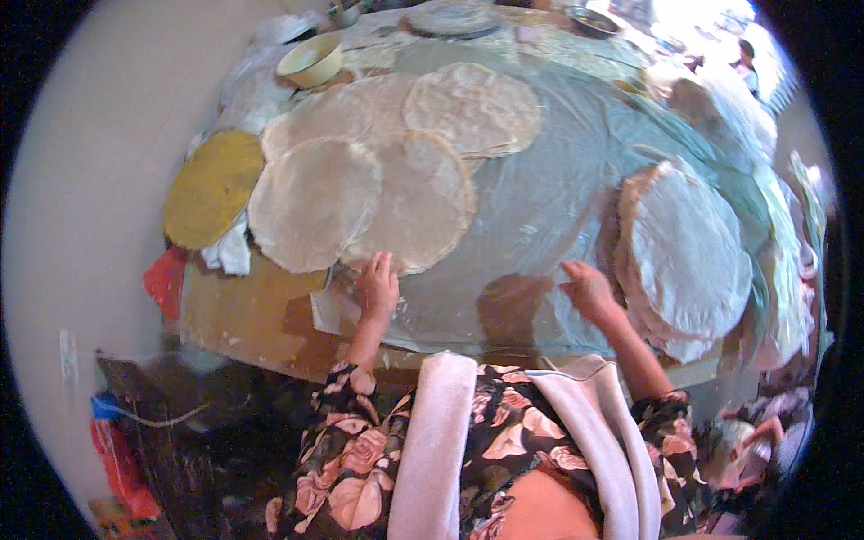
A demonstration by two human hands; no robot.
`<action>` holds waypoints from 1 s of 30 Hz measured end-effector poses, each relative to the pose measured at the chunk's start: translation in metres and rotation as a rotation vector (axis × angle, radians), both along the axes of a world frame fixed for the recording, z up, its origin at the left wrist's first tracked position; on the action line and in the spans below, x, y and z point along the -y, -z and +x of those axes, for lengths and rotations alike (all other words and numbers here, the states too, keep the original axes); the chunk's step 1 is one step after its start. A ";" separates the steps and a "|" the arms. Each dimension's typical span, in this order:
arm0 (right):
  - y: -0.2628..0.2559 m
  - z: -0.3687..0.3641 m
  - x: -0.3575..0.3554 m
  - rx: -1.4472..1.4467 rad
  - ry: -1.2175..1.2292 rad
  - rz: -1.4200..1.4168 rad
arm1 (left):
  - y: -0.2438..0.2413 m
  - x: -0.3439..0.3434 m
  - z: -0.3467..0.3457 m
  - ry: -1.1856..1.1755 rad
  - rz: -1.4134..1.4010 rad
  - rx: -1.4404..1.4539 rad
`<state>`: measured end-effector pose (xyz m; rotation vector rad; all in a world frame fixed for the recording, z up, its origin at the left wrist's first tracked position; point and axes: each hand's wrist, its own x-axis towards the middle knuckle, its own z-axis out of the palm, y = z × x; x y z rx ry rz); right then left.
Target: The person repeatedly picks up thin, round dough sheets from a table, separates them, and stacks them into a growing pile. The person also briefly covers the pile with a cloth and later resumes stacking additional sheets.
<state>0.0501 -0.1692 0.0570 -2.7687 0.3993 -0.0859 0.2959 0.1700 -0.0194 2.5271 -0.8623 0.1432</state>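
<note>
My left hand is at the lower edge of a round flatbread, its fingertips touching or just over the rim. Another flatbread overlaps that one on the left, and further flatbreads lie behind them, partly overlapped. My right hand holds nothing and has its fingers partly bent above the plastic sheet. Right of it lies a thick stack of flatbreads or dough rounds. Whether my left fingers grip the rim is not clear.
A yellow round disc lies at the table's left edge, near a white cloth. A pale yellow bowl stands at the back left, a dark round pan at the back. Crumpled plastic lines the right side. People are at the far right.
</note>
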 end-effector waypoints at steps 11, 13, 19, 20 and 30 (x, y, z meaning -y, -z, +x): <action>0.033 0.015 -0.118 0.145 -0.075 -0.181 | -0.021 -0.215 0.190 -0.934 -0.107 -0.013; 0.031 0.019 -0.125 0.152 -0.067 -0.180 | -0.001 -0.248 0.230 -0.937 -0.295 -0.005; 0.033 0.003 -0.114 0.129 -0.068 -0.181 | -0.024 -0.269 0.256 -0.759 -0.909 -0.607; 0.033 0.006 -0.116 0.130 -0.062 -0.187 | -0.037 -0.268 0.260 -0.654 -0.918 -0.705; 0.032 0.016 -0.114 0.105 -0.014 -0.186 | -0.194 -0.078 0.174 -0.102 -0.106 0.236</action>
